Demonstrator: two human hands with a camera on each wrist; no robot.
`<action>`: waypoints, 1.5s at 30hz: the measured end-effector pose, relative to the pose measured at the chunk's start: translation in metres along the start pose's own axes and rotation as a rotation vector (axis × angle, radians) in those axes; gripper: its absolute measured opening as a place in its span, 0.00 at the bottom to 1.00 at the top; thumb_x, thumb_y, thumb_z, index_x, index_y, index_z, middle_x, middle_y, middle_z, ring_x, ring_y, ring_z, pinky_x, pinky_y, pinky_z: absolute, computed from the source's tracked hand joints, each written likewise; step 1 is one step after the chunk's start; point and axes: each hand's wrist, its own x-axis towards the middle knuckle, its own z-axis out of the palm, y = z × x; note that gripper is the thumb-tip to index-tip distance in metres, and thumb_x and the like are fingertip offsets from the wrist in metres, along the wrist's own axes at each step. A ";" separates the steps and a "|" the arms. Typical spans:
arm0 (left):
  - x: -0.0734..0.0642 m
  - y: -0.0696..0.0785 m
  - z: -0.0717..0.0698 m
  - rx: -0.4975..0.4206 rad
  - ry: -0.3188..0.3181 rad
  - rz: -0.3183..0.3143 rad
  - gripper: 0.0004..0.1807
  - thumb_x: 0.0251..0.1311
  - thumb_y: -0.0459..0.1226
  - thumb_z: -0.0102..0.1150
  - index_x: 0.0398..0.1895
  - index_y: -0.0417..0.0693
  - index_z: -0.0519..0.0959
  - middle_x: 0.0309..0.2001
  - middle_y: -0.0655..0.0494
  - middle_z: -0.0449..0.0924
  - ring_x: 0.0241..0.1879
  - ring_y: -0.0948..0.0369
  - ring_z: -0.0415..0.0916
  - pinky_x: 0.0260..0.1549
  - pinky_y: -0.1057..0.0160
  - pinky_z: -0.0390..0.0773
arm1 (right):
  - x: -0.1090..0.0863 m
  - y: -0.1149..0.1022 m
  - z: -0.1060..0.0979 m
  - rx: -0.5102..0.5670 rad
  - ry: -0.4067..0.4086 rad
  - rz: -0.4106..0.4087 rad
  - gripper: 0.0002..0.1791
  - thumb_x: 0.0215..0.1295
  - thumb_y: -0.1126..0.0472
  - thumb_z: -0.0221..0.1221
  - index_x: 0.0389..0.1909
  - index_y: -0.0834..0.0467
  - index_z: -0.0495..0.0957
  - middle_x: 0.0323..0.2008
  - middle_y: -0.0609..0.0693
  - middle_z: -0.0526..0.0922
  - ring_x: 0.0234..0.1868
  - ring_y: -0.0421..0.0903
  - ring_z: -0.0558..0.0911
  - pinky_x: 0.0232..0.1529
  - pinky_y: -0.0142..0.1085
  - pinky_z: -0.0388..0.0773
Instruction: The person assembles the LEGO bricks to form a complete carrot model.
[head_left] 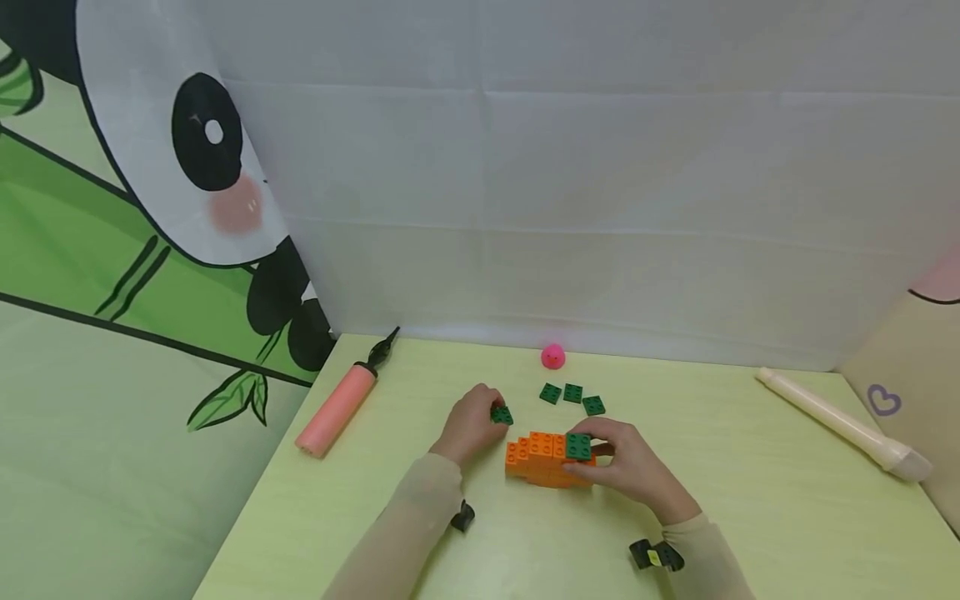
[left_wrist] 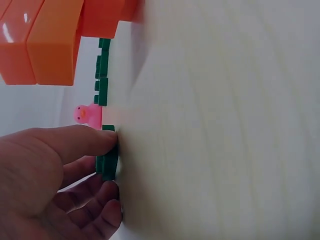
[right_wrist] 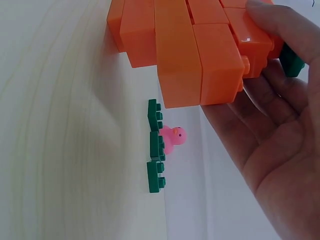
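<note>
My left hand (head_left: pixel 472 423) pinches a small green toy brick (head_left: pixel 502 414) between thumb and fingers, low at the table surface; the left wrist view shows the thumb lying over this green brick (left_wrist: pixel 109 155). To its right, my right hand (head_left: pixel 626 458) grips the right end of a stepped block built of orange bricks (head_left: pixel 540 454). One green brick (head_left: pixel 578 447) sits on top of that block near the gripping fingers. In the right wrist view the orange block (right_wrist: pixel 180 60) fills the top, its underside partly hidden.
Behind the hands lie three loose green bricks (head_left: pixel 573 392), with a pink toy duck (head_left: pixel 552 357) beyond them. A pink hand pump (head_left: pixel 341 404) with a black nozzle lies at left. On the right is a long pale tube (head_left: pixel 840 423). A white sheet (head_left: pixel 570 208) hangs behind the table.
</note>
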 end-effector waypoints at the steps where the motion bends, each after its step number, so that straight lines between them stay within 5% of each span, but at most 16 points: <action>1: -0.001 0.000 0.000 -0.008 -0.002 0.000 0.14 0.58 0.33 0.74 0.46 0.43 0.82 0.43 0.53 0.75 0.42 0.55 0.73 0.52 0.52 0.78 | 0.000 0.000 0.000 0.000 -0.001 -0.003 0.17 0.61 0.56 0.76 0.49 0.51 0.84 0.47 0.45 0.84 0.46 0.46 0.84 0.48 0.40 0.84; 6: -0.009 0.000 -0.006 -0.104 -0.016 -0.026 0.15 0.61 0.35 0.73 0.50 0.47 0.82 0.46 0.55 0.79 0.43 0.56 0.74 0.51 0.54 0.78 | 0.001 -0.001 0.002 0.007 -0.002 -0.015 0.17 0.61 0.56 0.76 0.49 0.51 0.84 0.46 0.45 0.83 0.45 0.46 0.84 0.47 0.42 0.85; 10: -0.019 0.003 -0.016 -0.224 -0.005 -0.017 0.15 0.62 0.37 0.72 0.51 0.49 0.81 0.45 0.57 0.81 0.37 0.56 0.75 0.38 0.57 0.79 | 0.001 -0.003 0.002 0.019 -0.007 -0.008 0.17 0.61 0.56 0.76 0.49 0.50 0.84 0.46 0.45 0.83 0.45 0.46 0.84 0.48 0.44 0.85; 15: -0.034 0.005 -0.026 -0.336 0.030 0.072 0.15 0.64 0.37 0.70 0.52 0.52 0.81 0.44 0.60 0.81 0.36 0.58 0.75 0.29 0.62 0.78 | 0.001 -0.004 0.002 0.019 -0.008 0.002 0.17 0.61 0.56 0.76 0.49 0.50 0.84 0.46 0.45 0.83 0.46 0.46 0.84 0.48 0.41 0.84; 26: -0.060 0.014 -0.039 -0.497 0.086 0.261 0.17 0.66 0.35 0.69 0.57 0.52 0.84 0.40 0.58 0.82 0.39 0.58 0.75 0.40 0.62 0.78 | 0.001 -0.004 0.003 0.011 0.000 0.010 0.16 0.61 0.57 0.76 0.49 0.50 0.84 0.46 0.45 0.84 0.46 0.47 0.84 0.48 0.37 0.84; 38: -0.068 0.024 -0.029 -0.492 -0.016 0.429 0.16 0.66 0.33 0.70 0.56 0.53 0.84 0.44 0.66 0.82 0.40 0.59 0.76 0.40 0.58 0.81 | 0.000 -0.004 0.002 0.015 0.002 -0.003 0.16 0.61 0.57 0.76 0.48 0.50 0.84 0.45 0.45 0.84 0.45 0.46 0.84 0.48 0.41 0.84; 45: -0.066 0.028 -0.026 -0.489 -0.015 0.481 0.15 0.64 0.33 0.70 0.54 0.51 0.85 0.45 0.66 0.82 0.38 0.54 0.78 0.37 0.60 0.80 | 0.001 -0.004 0.001 0.005 0.004 -0.009 0.16 0.61 0.57 0.76 0.48 0.51 0.84 0.45 0.44 0.84 0.45 0.45 0.84 0.47 0.38 0.84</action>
